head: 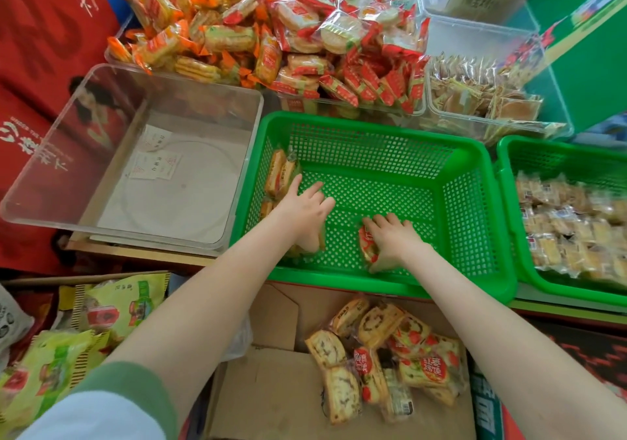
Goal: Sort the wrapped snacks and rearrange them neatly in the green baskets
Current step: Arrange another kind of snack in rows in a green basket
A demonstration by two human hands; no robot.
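A large green basket stands in the middle, mostly bare inside. Several wrapped bread snacks stand upright along its left wall. My left hand rests on wrapped snacks at the basket's near left, fingers spread toward the standing row. My right hand presses down on a red-printed wrapped snack on the basket floor near the front. Below the basket, a cardboard box holds several more wrapped bread snacks. A second green basket at the right holds wrapped pale cakes.
A clear plastic bin with small white packets stands left of the basket. Clear bins behind it hold orange-wrapped crackers, red-wrapped rice crackers and brown pastries. Green-yellow snack bags lie at lower left. Red boxes stand left, a green carton right.
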